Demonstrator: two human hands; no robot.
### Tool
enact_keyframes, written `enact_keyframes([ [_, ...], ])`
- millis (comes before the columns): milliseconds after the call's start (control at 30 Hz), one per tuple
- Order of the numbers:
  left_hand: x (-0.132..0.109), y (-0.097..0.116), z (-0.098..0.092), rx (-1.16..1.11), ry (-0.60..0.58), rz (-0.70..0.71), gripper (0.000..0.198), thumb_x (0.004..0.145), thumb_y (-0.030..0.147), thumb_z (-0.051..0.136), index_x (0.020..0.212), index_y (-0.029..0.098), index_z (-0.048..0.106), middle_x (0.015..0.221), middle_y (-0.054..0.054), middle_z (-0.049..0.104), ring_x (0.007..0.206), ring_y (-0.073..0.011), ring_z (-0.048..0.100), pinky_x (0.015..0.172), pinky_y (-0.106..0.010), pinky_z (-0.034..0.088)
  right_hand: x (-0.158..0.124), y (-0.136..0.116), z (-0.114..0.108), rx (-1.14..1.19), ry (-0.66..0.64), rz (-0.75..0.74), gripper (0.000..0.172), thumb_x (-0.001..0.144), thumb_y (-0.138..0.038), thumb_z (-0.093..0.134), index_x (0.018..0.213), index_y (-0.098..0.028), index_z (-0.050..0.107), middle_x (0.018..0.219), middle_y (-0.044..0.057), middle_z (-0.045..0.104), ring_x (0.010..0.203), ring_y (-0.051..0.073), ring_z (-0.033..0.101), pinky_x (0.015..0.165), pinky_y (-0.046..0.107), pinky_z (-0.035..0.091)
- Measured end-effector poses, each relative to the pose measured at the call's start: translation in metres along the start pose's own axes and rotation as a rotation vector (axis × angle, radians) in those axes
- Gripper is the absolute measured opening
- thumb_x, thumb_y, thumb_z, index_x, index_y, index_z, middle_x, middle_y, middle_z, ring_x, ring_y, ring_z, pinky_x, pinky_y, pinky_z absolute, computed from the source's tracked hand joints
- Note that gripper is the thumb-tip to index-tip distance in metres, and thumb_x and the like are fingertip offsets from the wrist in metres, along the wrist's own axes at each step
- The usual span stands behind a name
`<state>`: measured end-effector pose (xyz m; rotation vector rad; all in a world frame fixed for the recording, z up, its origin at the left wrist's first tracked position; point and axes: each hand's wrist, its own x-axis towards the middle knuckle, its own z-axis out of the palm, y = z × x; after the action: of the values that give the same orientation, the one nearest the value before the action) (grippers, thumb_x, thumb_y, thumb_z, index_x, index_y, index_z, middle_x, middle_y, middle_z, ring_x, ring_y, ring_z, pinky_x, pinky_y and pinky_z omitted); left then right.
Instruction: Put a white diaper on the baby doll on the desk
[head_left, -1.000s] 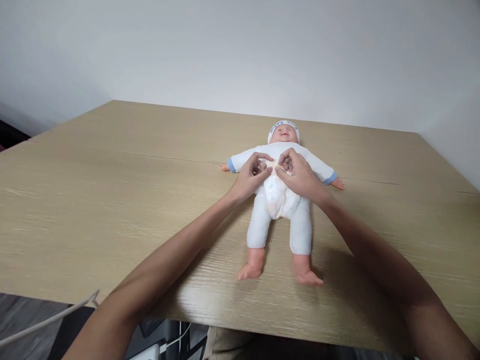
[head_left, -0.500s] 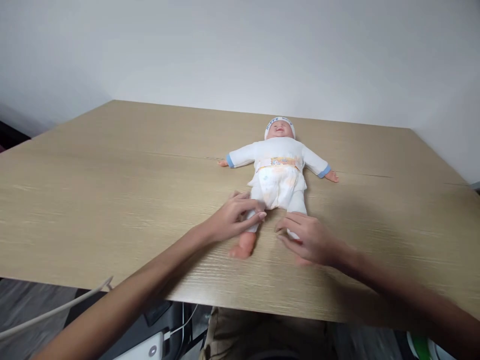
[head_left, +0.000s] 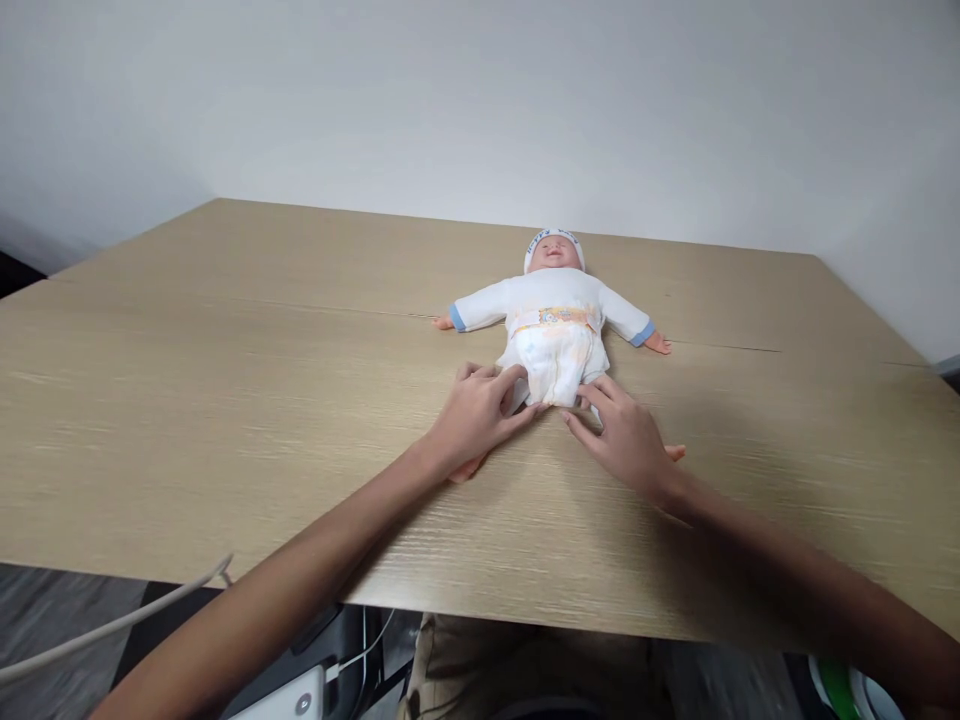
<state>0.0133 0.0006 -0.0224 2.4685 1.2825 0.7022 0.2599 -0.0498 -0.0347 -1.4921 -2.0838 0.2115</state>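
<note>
A baby doll (head_left: 558,290) in a white outfit with blue cuffs lies face up on the table, head away from me and arms spread. Round its waist and hips is a white diaper (head_left: 559,360) with an orange patterned band. My left hand (head_left: 484,408) is closed at the diaper's lower left edge, thumb near the crotch and fingers over the doll's leg. At the lower right edge, my right hand (head_left: 615,430) pinches the diaper beside the other leg. Most of both legs is hidden by my hands; part of each foot shows.
The wooden table (head_left: 262,400) has seams and meets a pale wall (head_left: 480,110) at the back. Below its front edge are a white device (head_left: 289,695) with a cable and a dark bag-like item. A thick white cable (head_left: 112,625) hangs at the left.
Both hands have moved up from the doll's lower legs to the diaper's leg edges. The doll's feet have shifted, the right-side one now pointing outward.
</note>
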Motion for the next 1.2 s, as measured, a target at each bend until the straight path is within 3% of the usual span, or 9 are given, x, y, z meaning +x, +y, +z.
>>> enact_keyframes([
  [100,0.001,-0.004,0.001,-0.048,-0.011,0.041,0.04,0.105,0.053,0.071,0.083,0.023,0.057,0.074,0.0,0.061,0.081,-0.0232,0.055,0.091,-0.041,0.037,-0.002,0.001,0.003,-0.008,0.022,-0.008,0.014,0.103,-0.031,0.069,0.115,-0.024,0.074,0.127,0.01,0.074,0.093,0.026,0.076,0.069,0.036,0.051],
  [300,0.003,-0.002,-0.003,-0.142,0.005,0.091,0.016,0.109,0.036,0.062,0.105,0.023,0.068,0.129,-0.01,0.072,0.109,-0.0291,0.055,0.098,-0.043,0.042,-0.002,0.0,0.001,0.042,-0.007,-0.024,0.019,0.103,-0.029,0.068,0.12,-0.024,0.073,0.143,0.012,0.072,0.11,0.031,0.077,0.08,0.041,0.058],
  [400,0.003,-0.003,-0.003,-0.184,-0.038,0.081,0.019,0.11,0.037,0.059,0.099,0.022,0.064,0.113,-0.008,0.073,0.102,-0.0278,0.052,0.095,-0.043,0.041,0.001,-0.003,-0.003,0.048,-0.062,-0.017,0.021,0.101,-0.03,0.068,0.122,-0.025,0.069,0.133,0.011,0.077,0.106,0.03,0.077,0.076,0.039,0.054],
  [567,0.003,-0.003,-0.001,-0.202,-0.037,0.005,0.027,0.105,0.04,0.063,0.088,0.023,0.053,0.088,-0.004,0.055,0.097,-0.0278,0.051,0.088,-0.041,0.039,0.007,-0.006,-0.003,0.077,-0.073,0.144,0.025,0.095,-0.037,0.074,0.115,-0.025,0.064,0.094,0.004,0.079,0.075,0.026,0.072,0.064,0.035,0.041],
  [700,0.002,-0.004,0.0,-0.281,0.007,-0.072,0.029,0.1,0.045,0.07,0.095,0.023,0.053,0.094,-0.004,0.057,0.097,-0.0265,0.052,0.088,-0.041,0.041,0.007,-0.001,-0.001,0.219,0.071,0.203,0.034,0.093,-0.043,0.078,0.116,-0.026,0.06,0.103,0.004,0.08,0.067,0.021,0.068,0.066,0.035,0.045],
  [833,-0.004,-0.006,0.002,-0.545,0.054,-0.169,0.035,0.098,0.045,0.076,0.108,0.023,0.051,0.106,-0.003,0.061,0.096,-0.0215,0.057,0.086,-0.037,0.046,0.002,0.006,-0.002,0.209,0.174,0.195,0.035,0.092,-0.046,0.082,0.111,-0.027,0.059,0.097,0.002,0.082,0.068,0.022,0.067,0.083,0.041,0.052],
  [933,-0.01,-0.006,0.002,-0.632,0.094,-0.234,0.043,0.094,0.043,0.081,0.113,0.024,0.048,0.12,-0.005,0.062,0.102,-0.0201,0.062,0.089,-0.035,0.049,-0.001,0.009,-0.004,0.17,0.177,0.198,0.033,0.093,-0.048,0.083,0.106,-0.027,0.062,0.089,0.0,0.081,0.066,0.022,0.066,0.094,0.047,0.051],
  [1033,-0.014,-0.005,0.0,-0.63,0.102,-0.281,0.044,0.092,0.042,0.085,0.117,0.023,0.054,0.13,-0.008,0.066,0.112,-0.023,0.066,0.096,-0.037,0.051,-0.001,0.01,-0.007,0.161,0.157,0.182,0.028,0.096,-0.05,0.081,0.101,-0.026,0.067,0.098,0.003,0.084,0.067,0.022,0.067,0.096,0.048,0.051],
  [1200,-0.011,-0.003,-0.003,-0.608,0.036,-0.291,0.034,0.093,0.046,0.085,0.112,0.02,0.072,0.115,-0.009,0.077,0.104,-0.0264,0.069,0.091,-0.039,0.053,0.007,0.008,-0.009,0.138,0.079,0.138,0.023,0.098,-0.048,0.079,0.093,-0.026,0.074,0.093,0.004,0.083,0.082,0.027,0.072,0.091,0.046,0.046],
])
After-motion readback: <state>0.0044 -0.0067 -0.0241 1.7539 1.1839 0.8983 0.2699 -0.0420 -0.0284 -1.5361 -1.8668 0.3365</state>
